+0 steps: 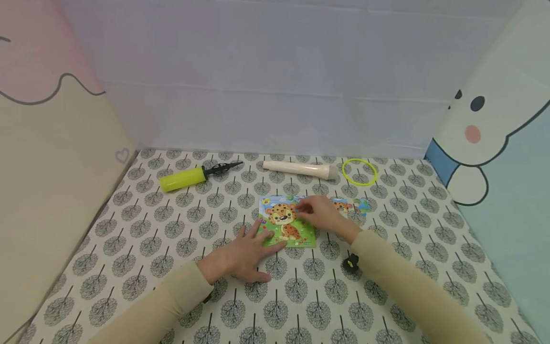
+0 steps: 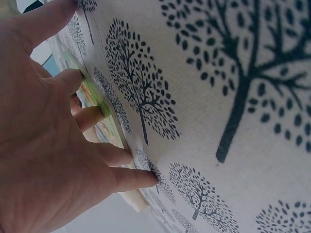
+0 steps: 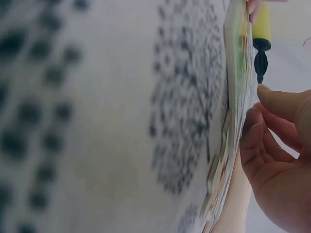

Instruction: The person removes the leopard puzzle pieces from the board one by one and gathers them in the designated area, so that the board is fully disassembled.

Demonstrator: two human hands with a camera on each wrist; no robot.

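Note:
A leopard picture puzzle board (image 1: pixel 296 234) lies flat on the patterned cloth. My left hand (image 1: pixel 248 254) is spread wide, palm down; its fingers rest on the board's lower left part and near its lower edge. At the board's upper right is my right hand (image 1: pixel 320 212), its thumb and fingers bent and close together over the picture. In the right wrist view these fingertips (image 3: pixel 252 114) stand at the board's surface; whether they pinch a piece is hidden. Beside this hand lie loose puzzle pieces (image 1: pixel 363 206), some behind the wrist.
Towards the back lie a yellow-green hand pump (image 1: pixel 184 179) with a black nozzle, a pale microphone-shaped stick (image 1: pixel 296 168) and a lime-green ring (image 1: pixel 359 172). A small black object (image 1: pixel 351 263) sits beside the right forearm. Fabric walls enclose the cloth-covered surface (image 1: pixel 275 310).

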